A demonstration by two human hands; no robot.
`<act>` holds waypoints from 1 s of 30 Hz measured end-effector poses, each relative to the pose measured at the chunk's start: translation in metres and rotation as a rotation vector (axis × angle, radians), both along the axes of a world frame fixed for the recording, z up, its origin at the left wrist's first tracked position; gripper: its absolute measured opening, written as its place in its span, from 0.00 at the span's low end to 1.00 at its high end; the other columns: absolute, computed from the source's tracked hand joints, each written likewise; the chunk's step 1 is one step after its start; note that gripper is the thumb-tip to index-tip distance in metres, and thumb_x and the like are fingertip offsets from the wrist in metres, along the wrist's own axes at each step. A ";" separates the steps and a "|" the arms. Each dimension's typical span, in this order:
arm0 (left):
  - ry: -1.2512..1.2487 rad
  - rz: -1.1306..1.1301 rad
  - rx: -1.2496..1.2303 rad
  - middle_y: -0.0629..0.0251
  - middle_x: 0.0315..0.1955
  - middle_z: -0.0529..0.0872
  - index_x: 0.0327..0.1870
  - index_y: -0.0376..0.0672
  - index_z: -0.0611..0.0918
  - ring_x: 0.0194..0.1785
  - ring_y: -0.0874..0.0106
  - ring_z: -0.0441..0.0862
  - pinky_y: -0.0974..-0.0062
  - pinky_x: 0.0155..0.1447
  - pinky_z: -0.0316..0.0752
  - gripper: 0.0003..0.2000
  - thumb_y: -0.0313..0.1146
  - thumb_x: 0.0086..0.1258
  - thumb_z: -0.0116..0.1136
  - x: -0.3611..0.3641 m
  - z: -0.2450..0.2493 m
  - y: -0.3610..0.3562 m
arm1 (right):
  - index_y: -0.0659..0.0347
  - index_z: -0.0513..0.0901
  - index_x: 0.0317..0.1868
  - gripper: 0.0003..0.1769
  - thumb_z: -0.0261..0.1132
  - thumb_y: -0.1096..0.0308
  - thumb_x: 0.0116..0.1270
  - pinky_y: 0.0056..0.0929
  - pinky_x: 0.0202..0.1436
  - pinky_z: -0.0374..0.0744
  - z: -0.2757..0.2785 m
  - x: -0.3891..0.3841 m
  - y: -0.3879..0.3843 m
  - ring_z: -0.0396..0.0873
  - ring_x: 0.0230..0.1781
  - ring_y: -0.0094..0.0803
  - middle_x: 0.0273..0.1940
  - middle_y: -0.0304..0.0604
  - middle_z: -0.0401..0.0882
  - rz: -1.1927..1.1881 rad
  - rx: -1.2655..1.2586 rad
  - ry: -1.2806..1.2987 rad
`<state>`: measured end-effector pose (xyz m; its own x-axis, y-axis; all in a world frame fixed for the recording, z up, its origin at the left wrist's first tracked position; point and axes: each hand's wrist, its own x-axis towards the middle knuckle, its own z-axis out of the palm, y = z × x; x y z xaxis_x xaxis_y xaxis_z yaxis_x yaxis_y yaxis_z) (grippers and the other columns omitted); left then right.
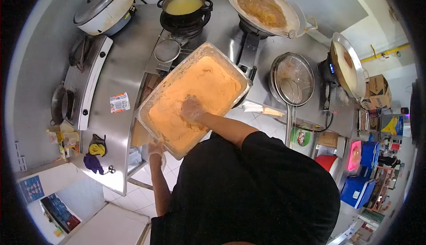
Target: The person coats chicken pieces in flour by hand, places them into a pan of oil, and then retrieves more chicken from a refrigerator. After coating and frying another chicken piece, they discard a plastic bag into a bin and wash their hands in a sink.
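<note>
The tub point(228, 65) is in the middle of the frame, tipped slantwise across the picture. Orange powder point(208, 80) is kept in by its high sides. The right hand point(193, 108) is pushed into the powder; its fingers are covered, so whether they are spread or pressed together cannot be told. The tub's lower left corner is touched by the left hand point(156, 149), perhaps to keep it steady; its finger grip cannot be told. The strainer point(295, 74) is set right of the tub, within reach.
</note>
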<state>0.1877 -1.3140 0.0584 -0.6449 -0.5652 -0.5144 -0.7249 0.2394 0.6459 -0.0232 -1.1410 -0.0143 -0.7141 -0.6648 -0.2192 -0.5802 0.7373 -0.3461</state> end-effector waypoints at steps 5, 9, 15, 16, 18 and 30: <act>0.043 -0.031 -0.004 0.50 0.35 0.87 0.50 0.31 0.83 0.33 0.64 0.84 0.64 0.41 0.78 0.20 0.41 0.68 0.57 -0.002 0.006 0.002 | 0.67 0.85 0.31 0.22 0.66 0.51 0.57 0.45 0.44 0.81 0.029 -0.019 0.013 0.85 0.38 0.47 0.35 0.59 0.84 0.036 -0.049 -0.234; -0.053 -0.001 -0.062 0.50 0.35 0.87 0.47 0.30 0.83 0.34 0.64 0.84 0.65 0.40 0.78 0.20 0.41 0.68 0.55 0.007 -0.050 -0.020 | 0.68 0.85 0.30 0.19 0.65 0.56 0.54 0.47 0.40 0.81 0.021 -0.033 0.026 0.84 0.35 0.51 0.32 0.60 0.83 0.056 -0.152 -0.065; 0.046 -0.006 0.039 0.55 0.29 0.85 0.43 0.32 0.83 0.32 0.67 0.83 0.68 0.35 0.78 0.18 0.41 0.68 0.56 0.005 -0.022 -0.005 | 0.68 0.85 0.33 0.23 0.62 0.52 0.58 0.47 0.43 0.80 0.168 -0.083 0.077 0.82 0.39 0.54 0.37 0.63 0.83 -0.067 -0.102 -0.333; 0.071 -0.046 0.050 0.56 0.29 0.85 0.43 0.34 0.82 0.31 0.68 0.83 0.67 0.33 0.77 0.17 0.42 0.69 0.57 0.006 -0.024 -0.007 | 0.67 0.85 0.35 0.23 0.61 0.51 0.60 0.47 0.46 0.80 0.189 -0.095 0.092 0.82 0.41 0.54 0.41 0.63 0.83 -0.132 -0.097 -0.369; 0.056 0.025 0.126 0.56 0.30 0.85 0.43 0.34 0.83 0.32 0.67 0.84 0.66 0.34 0.78 0.17 0.42 0.69 0.57 0.002 -0.021 -0.004 | 0.64 0.86 0.34 0.21 0.59 0.52 0.64 0.46 0.47 0.79 0.175 -0.137 0.135 0.81 0.45 0.53 0.44 0.60 0.83 0.022 -0.382 -0.208; -0.012 0.222 0.181 0.59 0.31 0.85 0.44 0.35 0.82 0.29 0.70 0.83 0.72 0.33 0.80 0.15 0.39 0.67 0.58 -0.011 -0.012 0.009 | 0.61 0.85 0.46 0.21 0.60 0.52 0.67 0.42 0.45 0.80 0.259 -0.455 0.373 0.83 0.40 0.46 0.40 0.51 0.85 -0.183 0.127 0.434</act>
